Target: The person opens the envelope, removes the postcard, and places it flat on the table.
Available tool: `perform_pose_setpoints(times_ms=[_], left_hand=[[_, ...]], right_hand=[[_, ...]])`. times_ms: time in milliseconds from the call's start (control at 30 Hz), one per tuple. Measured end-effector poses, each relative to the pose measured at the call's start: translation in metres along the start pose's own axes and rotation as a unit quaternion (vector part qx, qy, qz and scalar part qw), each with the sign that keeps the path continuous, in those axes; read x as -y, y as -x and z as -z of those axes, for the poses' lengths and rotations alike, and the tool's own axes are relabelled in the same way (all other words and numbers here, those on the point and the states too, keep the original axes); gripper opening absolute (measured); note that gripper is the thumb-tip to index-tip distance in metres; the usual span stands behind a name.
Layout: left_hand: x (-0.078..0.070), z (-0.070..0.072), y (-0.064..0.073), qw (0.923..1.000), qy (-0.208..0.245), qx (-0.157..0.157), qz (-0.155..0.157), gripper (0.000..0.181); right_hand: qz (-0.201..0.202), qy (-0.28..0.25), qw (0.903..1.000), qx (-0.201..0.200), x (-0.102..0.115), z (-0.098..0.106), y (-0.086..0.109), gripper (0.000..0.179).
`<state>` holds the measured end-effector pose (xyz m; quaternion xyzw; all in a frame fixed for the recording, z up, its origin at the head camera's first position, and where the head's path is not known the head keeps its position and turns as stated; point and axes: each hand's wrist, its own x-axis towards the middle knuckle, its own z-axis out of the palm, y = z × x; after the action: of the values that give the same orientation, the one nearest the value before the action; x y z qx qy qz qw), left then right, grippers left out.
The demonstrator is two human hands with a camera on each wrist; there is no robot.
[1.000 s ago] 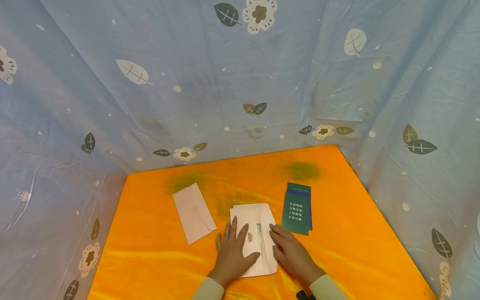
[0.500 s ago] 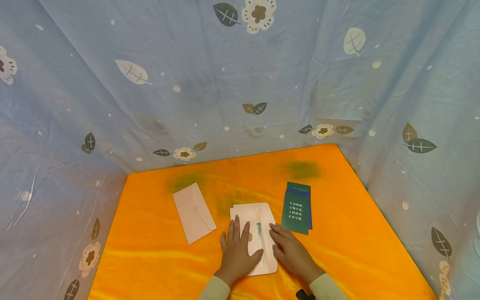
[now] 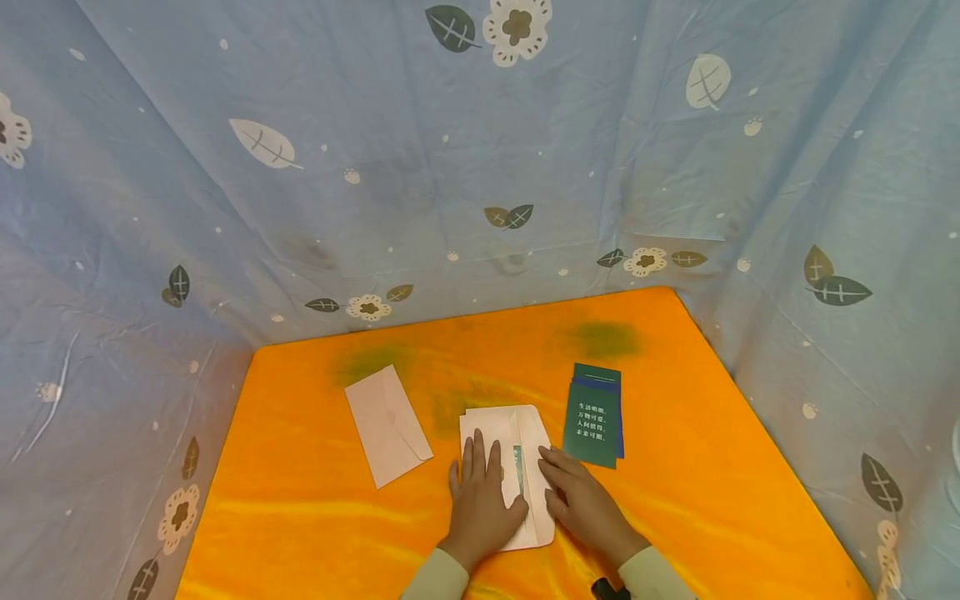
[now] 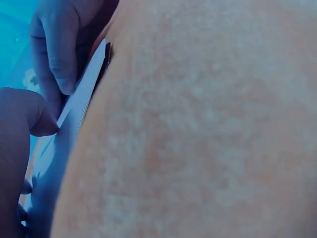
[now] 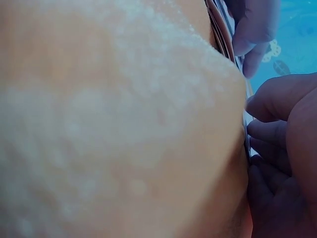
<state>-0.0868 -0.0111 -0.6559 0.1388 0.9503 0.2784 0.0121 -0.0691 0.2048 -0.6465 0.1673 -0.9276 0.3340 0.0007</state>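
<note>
In the head view, a pale pink envelope lies with its flap spread to the right, and a strip of green card shows at its opening. An offset edge at its upper left suggests another envelope beneath. My left hand rests flat on the envelope's body, fingers straight, thumb near the opening. The fingers of my right hand touch the flap from the right. The envelope appears edge-on in the left wrist view, with both hands at it. My right hand's grip underneath, if any, is hidden.
A second pink envelope lies apart at the left. Several green and blue cards with white writing overlap at the right. Orange cloth covers the table, and patterned blue curtains enclose it. A small black object sits near the right sleeve.
My left hand has slid slightly to the right over the envelope, covering its round seal more. The right hand, the cards and the other envelope have stayed in place.
</note>
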Motion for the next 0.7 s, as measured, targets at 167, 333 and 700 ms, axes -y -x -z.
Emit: perform_pose_setpoints(times_ms=[167,333,700], left_hand=[[-0.0009,-0.0028,-0.0013,1.0,-0.003,-0.004,0.0,0.087],[0.0004,-0.0061,-0.0012,0.9998,0.006,-0.019,0.0,0.084],[0.0015,-0.0052,-0.0005,0.9922,0.048,-0.092,-0.069,0.044]], right_hand=[[-0.006,-0.009,0.9999,0.009,0.0013,0.0021,-0.0003,0.049],[-0.007,-0.009,0.9999,0.01,0.0007,0.0016,-0.0008,0.049],[-0.02,-0.024,0.9994,0.016,-0.0019,0.0002,-0.0008,0.051]])
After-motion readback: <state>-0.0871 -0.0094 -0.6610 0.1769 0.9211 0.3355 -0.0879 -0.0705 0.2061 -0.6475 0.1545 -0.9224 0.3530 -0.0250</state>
